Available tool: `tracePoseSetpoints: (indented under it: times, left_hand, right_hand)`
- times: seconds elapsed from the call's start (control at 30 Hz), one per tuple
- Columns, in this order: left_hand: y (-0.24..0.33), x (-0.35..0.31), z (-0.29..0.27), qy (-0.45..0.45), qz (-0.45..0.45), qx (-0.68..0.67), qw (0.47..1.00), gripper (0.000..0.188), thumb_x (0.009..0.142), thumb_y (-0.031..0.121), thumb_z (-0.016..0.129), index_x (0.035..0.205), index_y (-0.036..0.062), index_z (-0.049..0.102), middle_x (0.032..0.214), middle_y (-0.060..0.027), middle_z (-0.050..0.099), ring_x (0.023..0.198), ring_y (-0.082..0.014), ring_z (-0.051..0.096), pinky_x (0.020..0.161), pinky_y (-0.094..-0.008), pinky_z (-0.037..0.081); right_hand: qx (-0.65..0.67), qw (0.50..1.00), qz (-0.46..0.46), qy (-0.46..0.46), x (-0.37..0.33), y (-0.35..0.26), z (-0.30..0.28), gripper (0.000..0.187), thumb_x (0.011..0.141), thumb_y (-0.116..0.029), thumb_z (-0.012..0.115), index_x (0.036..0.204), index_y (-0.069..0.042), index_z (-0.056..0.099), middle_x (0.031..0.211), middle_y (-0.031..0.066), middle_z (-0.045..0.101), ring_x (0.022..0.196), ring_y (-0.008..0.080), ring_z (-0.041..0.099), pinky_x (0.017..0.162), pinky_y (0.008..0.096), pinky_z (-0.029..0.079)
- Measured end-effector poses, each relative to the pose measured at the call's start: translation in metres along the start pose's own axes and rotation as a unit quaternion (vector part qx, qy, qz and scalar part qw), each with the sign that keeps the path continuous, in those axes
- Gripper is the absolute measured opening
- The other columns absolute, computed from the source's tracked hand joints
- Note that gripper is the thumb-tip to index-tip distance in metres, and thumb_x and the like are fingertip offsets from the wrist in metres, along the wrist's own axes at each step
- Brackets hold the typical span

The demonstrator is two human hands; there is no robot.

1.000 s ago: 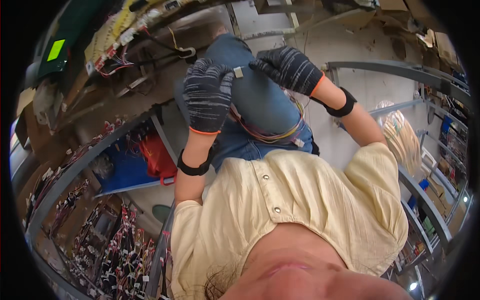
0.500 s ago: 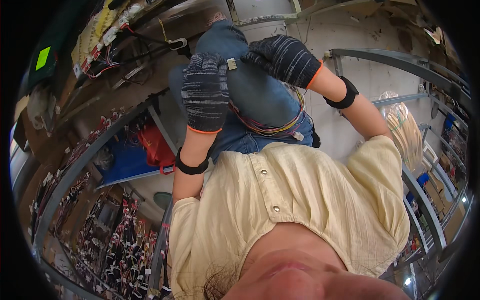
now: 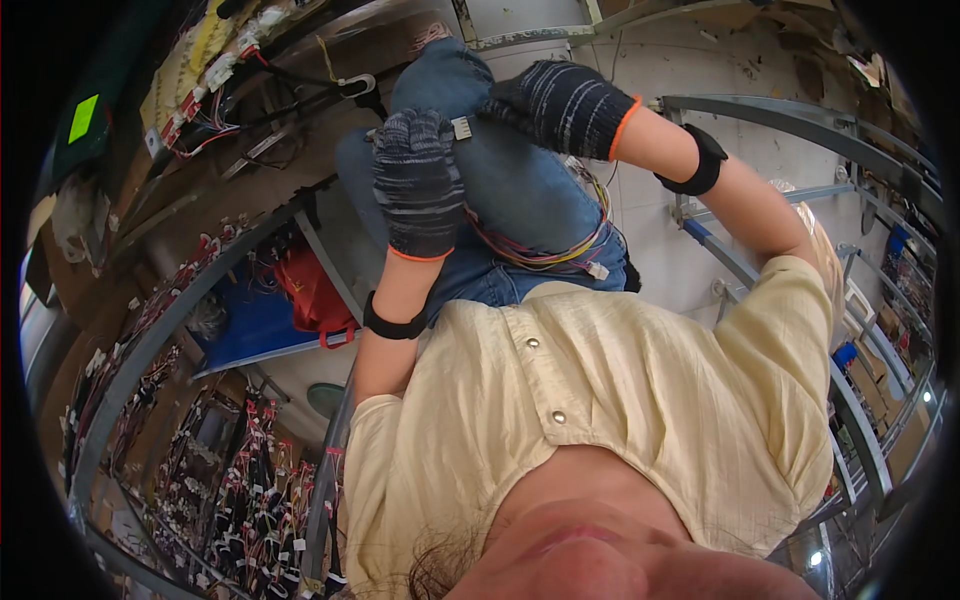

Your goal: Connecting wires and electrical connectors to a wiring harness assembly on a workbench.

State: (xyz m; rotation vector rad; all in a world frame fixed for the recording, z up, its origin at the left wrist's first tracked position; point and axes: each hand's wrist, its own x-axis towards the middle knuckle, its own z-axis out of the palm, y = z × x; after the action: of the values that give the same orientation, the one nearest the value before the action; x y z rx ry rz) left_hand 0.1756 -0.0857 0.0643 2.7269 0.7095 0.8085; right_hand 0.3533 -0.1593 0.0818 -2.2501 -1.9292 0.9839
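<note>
A small off-white plastic connector [image 3: 461,128], blocky in shape, shows a row of short dark notches along one edge; it sits at the fingertips of the left hand [image 3: 418,182], in a dark, grey-streaked knit glove, and juts out from the glove's right side; part of it may be hidden behind the fingers; the right hand [image 3: 487,109], in a matching glove, is near it with a gap between. A loose bundle of thin multicoloured wires [image 3: 545,262], yellow, red and dark among them, sags in a curve across the blue denim lap [image 3: 530,215]; a second white plastic connector [image 3: 597,271] lies at its lower right.
</note>
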Motion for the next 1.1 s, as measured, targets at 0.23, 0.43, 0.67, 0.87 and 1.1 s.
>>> tracePoseSetpoints:
  times: [0.23,0.43,0.67,0.87,1.1]
  left_hand:
    - [0.004,-0.020,0.009,0.061,-0.069,-0.065,0.994,0.010,0.078,0.001,0.059,0.087,0.0034,0.056,0.084,-0.0125,0.057,0.085,-0.0313,0.056,0.083,-0.0423,0.043]
    - [0.005,-0.030,0.023,0.128,-0.117,-0.156,0.972,0.006,0.078,-0.002,0.054,0.081,0.0025,0.052,0.075,-0.0115,0.054,0.074,-0.0297,0.052,0.079,-0.0404,0.042]
    - [-0.002,-0.038,0.054,0.245,-0.137,-0.142,0.949,0.015,0.087,0.012,0.052,0.079,0.0002,0.048,0.072,-0.0114,0.050,0.067,-0.0278,0.049,0.068,-0.0383,0.042]
    - [0.010,-0.038,0.057,0.295,-0.197,-0.204,0.913,0.010,0.082,0.009,0.053,0.078,0.0011,0.050,0.076,-0.0116,0.051,0.073,-0.0282,0.050,0.074,-0.0391,0.041]
    - [-0.036,-0.033,0.000,0.042,0.025,-0.160,0.986,0.014,0.085,0.016,0.058,0.094,0.0053,0.056,0.088,-0.0125,0.058,0.080,-0.0315,0.055,0.072,-0.0411,0.044]
  right_hand:
    - [-0.006,0.997,-0.077,0.028,-0.003,-0.009,0.000,0.035,0.094,-0.036,0.040,0.095,-0.011,0.063,0.077,0.0166,0.063,0.073,0.0343,0.061,0.067,0.0439,0.049]
    - [-0.046,0.993,-0.059,0.086,-0.006,-0.019,0.012,0.025,0.091,-0.030,0.045,0.095,-0.014,0.064,0.074,0.0141,0.063,0.067,0.0312,0.063,0.062,0.0419,0.050]
    - [-0.142,0.985,-0.058,0.077,-0.007,-0.036,-0.009,0.015,0.085,-0.022,0.052,0.092,-0.016,0.063,0.074,0.0094,0.061,0.065,0.0243,0.062,0.056,0.0357,0.050]
    - [-0.144,0.917,-0.318,0.191,0.098,-0.024,0.040,0.015,0.080,-0.023,0.053,0.085,-0.015,0.064,0.076,0.0101,0.062,0.061,0.0293,0.060,0.055,0.0378,0.048]
    - [-0.120,0.925,-0.169,0.319,0.006,-0.016,0.035,0.016,0.082,-0.025,0.052,0.082,-0.016,0.065,0.065,0.0081,0.060,0.061,0.0275,0.061,0.054,0.0384,0.048]
